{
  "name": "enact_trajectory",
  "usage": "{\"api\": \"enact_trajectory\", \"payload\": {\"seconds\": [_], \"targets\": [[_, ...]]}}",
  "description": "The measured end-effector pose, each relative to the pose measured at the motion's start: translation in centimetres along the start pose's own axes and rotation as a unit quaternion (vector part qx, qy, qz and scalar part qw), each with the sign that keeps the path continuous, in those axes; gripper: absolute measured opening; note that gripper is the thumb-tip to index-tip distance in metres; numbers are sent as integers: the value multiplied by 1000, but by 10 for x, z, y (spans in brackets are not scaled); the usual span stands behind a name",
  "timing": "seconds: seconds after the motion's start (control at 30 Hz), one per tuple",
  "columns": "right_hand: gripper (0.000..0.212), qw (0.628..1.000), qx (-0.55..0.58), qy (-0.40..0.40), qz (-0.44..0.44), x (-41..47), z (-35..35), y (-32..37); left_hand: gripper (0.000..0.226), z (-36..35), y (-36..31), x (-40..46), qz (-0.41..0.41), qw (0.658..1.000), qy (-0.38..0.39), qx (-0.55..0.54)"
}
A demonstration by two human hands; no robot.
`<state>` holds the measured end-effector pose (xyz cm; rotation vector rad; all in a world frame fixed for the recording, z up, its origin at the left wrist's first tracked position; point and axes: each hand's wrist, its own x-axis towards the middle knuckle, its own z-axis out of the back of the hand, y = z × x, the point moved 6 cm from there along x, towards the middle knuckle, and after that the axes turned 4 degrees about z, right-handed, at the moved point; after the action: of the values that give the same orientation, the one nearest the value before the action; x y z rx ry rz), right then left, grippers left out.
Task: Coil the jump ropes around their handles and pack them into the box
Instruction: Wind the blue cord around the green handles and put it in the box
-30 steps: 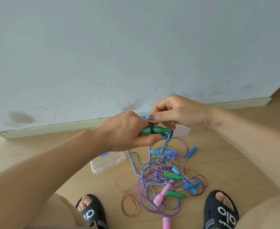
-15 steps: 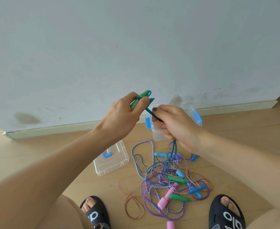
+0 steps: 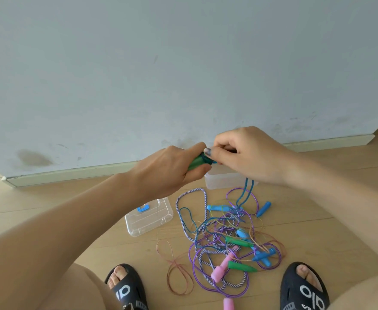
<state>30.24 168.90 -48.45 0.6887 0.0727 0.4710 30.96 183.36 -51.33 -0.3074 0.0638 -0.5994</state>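
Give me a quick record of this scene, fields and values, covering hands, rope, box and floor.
left hand: grips green handle
right hand: pinches teal rope at the handle
teal rope: hangs down to the pile
box: clear, open, by the wall, partly hidden
lid: on floor, left of the pile
rope pile: tangled, blue, green and pink handles

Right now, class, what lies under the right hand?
Under the right hand sits the clear box, and a blue rope hangs down to the pile. The hand covers most of the box, hiding its contents.
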Motion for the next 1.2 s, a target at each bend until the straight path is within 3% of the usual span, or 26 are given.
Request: {"api": "enact_trajectory", "payload": {"seconds": [0.1,0.37,0.57,0.7,0.8,0.9,1.0,1.1,1.2], "targets": [[38,1000,3,-3,14,2,2,2,36,-5,-4,1,-8,999,17,32],[38,993,109,18,37,6,2,5,35,2,-22,-4,-65,998,7,-6],[50,995,81,2,57,8,2,12,39,8,-30,-9,-82,996,0,-35],[50,975,217,48,0,13,-11,2,44,17,-37,-16,-101,992,-35,-73],[46,940,332,48,-56,16,-21,0,42,21,-38,-17,-59,985,-53,-150],[44,948,305,-2,-92,16,-31,-2,19,28,-30,-18,4,979,-97,-182],[41,937,323,2,-132,14,-43,-9,28,28,-18,-19,51,978,-85,-183],[38,930,319,17,-182,10,-51,-17,21,24,-11,-18,86,978,-44,-186],[51,936,287,6,-203,5,-58,-23,17,23,7,-11,138,972,-46,-182]]}}
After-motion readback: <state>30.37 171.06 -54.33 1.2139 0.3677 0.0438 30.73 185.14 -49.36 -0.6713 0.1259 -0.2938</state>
